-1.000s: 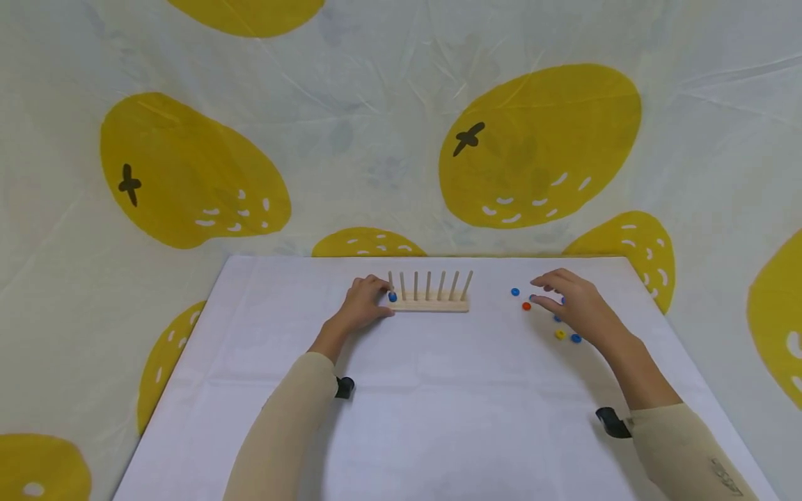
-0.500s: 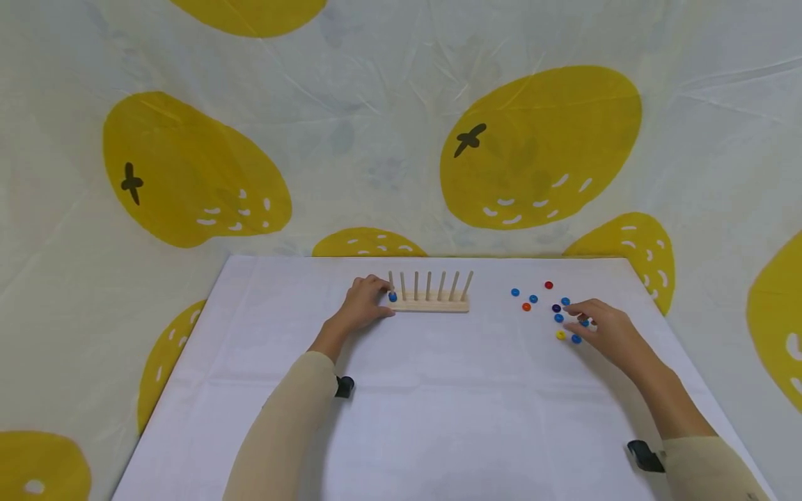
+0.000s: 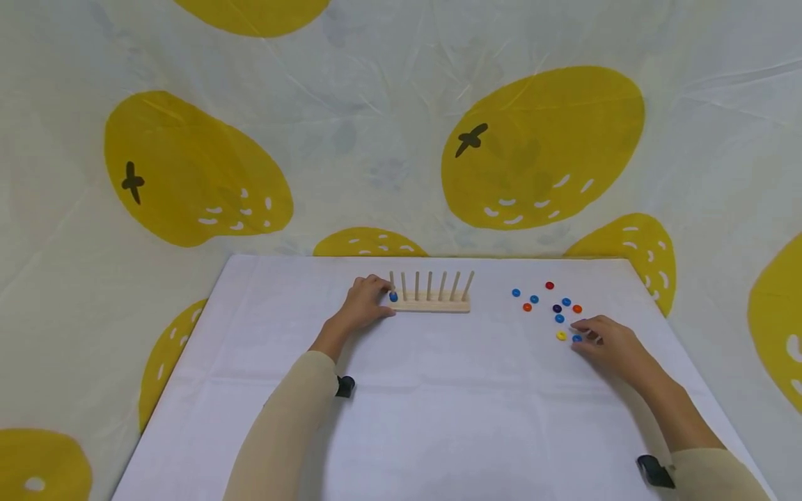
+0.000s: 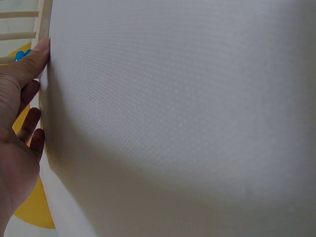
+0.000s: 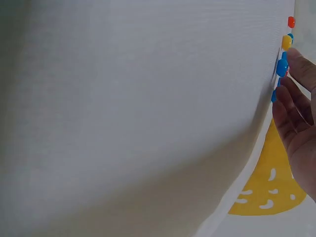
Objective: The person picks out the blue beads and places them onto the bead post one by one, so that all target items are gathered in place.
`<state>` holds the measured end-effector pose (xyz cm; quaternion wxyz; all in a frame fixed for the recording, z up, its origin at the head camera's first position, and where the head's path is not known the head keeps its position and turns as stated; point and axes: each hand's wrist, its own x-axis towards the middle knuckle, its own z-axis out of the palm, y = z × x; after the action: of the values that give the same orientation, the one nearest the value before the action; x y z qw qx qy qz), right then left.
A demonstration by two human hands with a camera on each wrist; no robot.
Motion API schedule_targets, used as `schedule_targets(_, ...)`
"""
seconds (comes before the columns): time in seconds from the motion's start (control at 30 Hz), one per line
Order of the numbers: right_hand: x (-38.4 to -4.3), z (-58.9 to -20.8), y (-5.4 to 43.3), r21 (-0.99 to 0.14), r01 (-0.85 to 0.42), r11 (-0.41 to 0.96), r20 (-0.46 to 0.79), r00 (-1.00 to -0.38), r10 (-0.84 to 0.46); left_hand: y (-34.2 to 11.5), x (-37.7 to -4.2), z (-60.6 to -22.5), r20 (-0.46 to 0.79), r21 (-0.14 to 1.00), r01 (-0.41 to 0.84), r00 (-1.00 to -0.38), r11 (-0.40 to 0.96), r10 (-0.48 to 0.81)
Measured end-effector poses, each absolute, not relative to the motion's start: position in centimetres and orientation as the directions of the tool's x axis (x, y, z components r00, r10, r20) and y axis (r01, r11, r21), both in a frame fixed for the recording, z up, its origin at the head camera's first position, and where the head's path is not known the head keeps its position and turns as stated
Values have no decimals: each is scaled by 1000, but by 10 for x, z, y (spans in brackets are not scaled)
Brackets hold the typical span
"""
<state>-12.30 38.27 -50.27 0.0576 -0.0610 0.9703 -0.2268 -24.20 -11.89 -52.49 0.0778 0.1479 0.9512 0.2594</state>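
In the head view my left hand [image 3: 365,300] grips the left end of a wooden peg rack [image 3: 432,306], thumb at the front and fingers behind. Blue beads [image 3: 393,297] sit at the base of the leftmost peg. The left wrist view shows this hand's thumb [image 4: 35,60] against the rack's edge. On the right, my right hand [image 3: 610,342] reaches low among loose beads, thumb and fingers parted around a blue bead [image 3: 577,339]. In the right wrist view that blue bead [image 5: 282,68] shows between the spread thumb and fingertips.
Left of the right hand lie several loose beads, among them a yellow one [image 3: 560,335], a dark one [image 3: 557,308], a red one [image 3: 549,285] and an orange one [image 3: 527,307]. A white cloth [image 3: 438,403] covers the table, with a patterned curtain [image 3: 376,167] behind it.
My right hand has moved right and toward me, from over the far beads to the near blue one, uncovering red, dark and orange beads. The left hand and rack stay put.
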Motion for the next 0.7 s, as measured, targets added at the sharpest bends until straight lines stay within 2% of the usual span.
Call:
schedule_targets(0.13, -124, -507, 386, -422, -124, 898, -62, -984, -165, -119, -243, -525, -66, 514, 240, -946, 823, 317)
schedule_targets(0.7, -127, -512, 388, -405, -111, 908, -116, -978, -171, -119, -239, -523, -82, 522, 222, -948, 824, 307)
